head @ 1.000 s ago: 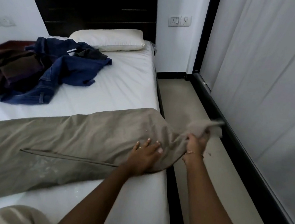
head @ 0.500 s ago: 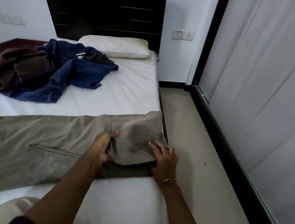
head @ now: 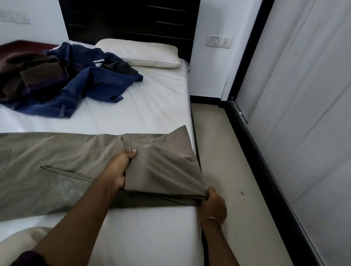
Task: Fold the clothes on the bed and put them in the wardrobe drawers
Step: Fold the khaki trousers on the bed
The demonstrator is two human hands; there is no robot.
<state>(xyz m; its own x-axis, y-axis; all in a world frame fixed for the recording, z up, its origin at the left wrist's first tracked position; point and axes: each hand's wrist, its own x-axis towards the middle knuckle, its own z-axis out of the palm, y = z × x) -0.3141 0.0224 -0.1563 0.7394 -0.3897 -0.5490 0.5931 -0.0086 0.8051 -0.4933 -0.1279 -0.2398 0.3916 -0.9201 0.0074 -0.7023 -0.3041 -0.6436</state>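
Khaki trousers (head: 56, 162) lie stretched across the white bed (head: 146, 235), with their right end folded back over itself near the bed's right edge. My left hand (head: 119, 168) grips the left edge of that folded flap, thumb on top by a belt loop. At the bed's edge my right hand (head: 213, 203) pinches the flap's near right corner. Further back on the left lies a heap of blue jeans (head: 82, 90) and dark brown clothes (head: 11, 77), unfolded.
A cream pillow (head: 139, 52) rests against the dark headboard (head: 127, 14). Another pale cushion (head: 13, 243) shows at the bottom left. A strip of beige floor (head: 231, 173) runs between the bed and a dark-framed wall of white panels (head: 314, 127) on the right.
The trouser end that my right hand held out over the floor now lies folded onto the bed. Both hands have moved to the flap's edges and hold it.
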